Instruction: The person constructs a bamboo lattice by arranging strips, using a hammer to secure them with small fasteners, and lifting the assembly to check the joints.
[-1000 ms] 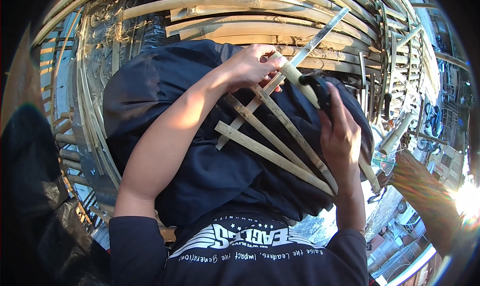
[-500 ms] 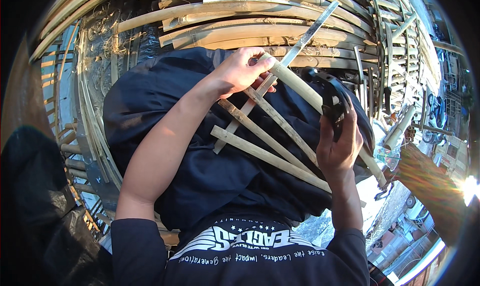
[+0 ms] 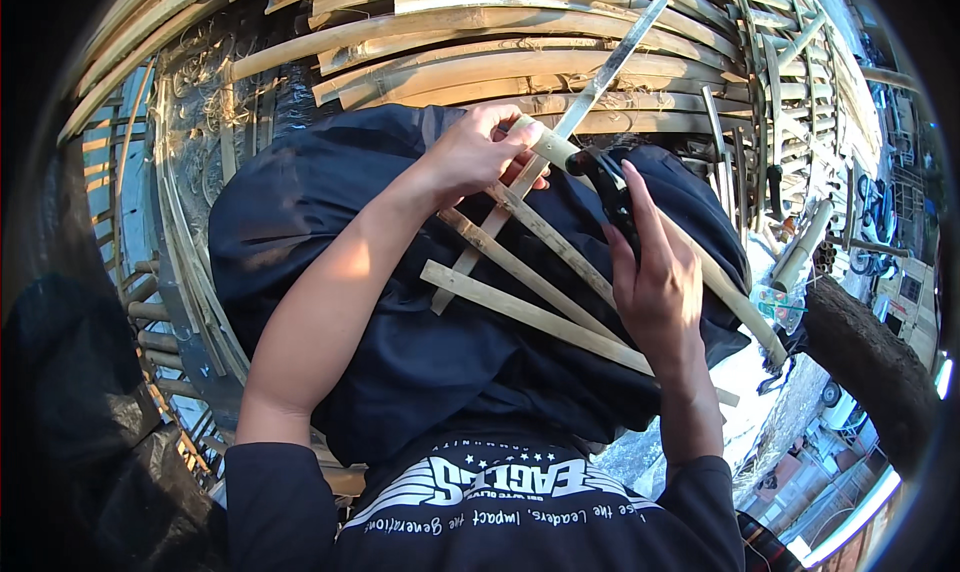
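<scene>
My left hand pinches the far end of a pale bamboo strip, thumb on top. From there the strip slants down to the right across my lap. My right hand is closed round a black hand tool, which rests on the strip close to my left fingers; its exact kind is hidden by the hand. Under the left hand a long narrow slat crosses the strip diagonally. Several more strips fan out over the dark cloth on my lap, the nearest a pale flat strip.
Split bamboo poles form a slatted surface beyond my knees. Thin strips lie along the left side. At the right stand a thick brown post and a bamboo tube.
My right hand has slid the black tool up and left along the bamboo strip, toward my left hand. The left hand keeps its pinch and has barely moved.
</scene>
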`<state>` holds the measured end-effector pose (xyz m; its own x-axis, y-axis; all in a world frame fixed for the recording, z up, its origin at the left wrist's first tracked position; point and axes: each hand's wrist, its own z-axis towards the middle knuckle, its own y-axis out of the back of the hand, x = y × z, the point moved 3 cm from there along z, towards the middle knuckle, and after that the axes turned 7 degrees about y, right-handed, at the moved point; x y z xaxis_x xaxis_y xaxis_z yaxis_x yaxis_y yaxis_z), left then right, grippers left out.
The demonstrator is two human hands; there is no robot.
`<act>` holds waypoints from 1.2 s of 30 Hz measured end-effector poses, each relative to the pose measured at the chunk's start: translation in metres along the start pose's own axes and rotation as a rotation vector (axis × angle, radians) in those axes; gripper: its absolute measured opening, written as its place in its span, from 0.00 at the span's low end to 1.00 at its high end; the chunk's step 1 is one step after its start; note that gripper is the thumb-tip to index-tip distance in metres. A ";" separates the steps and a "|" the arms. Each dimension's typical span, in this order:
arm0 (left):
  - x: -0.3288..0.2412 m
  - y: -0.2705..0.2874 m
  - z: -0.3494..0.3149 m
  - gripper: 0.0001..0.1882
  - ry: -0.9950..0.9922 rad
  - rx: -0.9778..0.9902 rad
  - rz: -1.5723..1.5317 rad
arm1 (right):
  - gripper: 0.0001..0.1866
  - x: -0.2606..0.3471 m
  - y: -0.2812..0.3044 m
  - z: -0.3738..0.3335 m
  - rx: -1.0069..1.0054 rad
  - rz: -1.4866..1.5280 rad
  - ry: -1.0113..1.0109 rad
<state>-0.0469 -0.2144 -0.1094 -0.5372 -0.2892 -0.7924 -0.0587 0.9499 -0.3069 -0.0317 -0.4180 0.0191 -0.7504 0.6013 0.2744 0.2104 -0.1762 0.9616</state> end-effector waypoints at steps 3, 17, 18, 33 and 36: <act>-0.006 0.005 0.003 0.16 -0.057 0.023 -0.047 | 0.31 0.007 0.011 -0.003 -0.313 0.131 0.075; -0.002 0.002 -0.001 0.16 -0.012 0.011 -0.038 | 0.26 -0.013 0.000 -0.026 -0.606 0.327 0.052; -0.001 0.001 -0.001 0.16 -0.027 0.028 -0.045 | 0.24 -0.014 -0.001 -0.026 -0.613 0.327 0.059; 0.004 0.004 0.003 0.15 -0.045 0.007 -0.021 | 0.28 0.008 0.018 -0.015 -0.409 0.335 -0.072; 0.003 0.003 0.001 0.16 -0.018 -0.013 -0.028 | 0.31 0.006 0.021 -0.022 -0.591 0.486 -0.022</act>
<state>-0.0475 -0.2125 -0.1133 -0.5202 -0.3179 -0.7926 -0.0849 0.9428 -0.3224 -0.0459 -0.4355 0.0412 -0.6455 0.3640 0.6714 0.1385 -0.8087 0.5717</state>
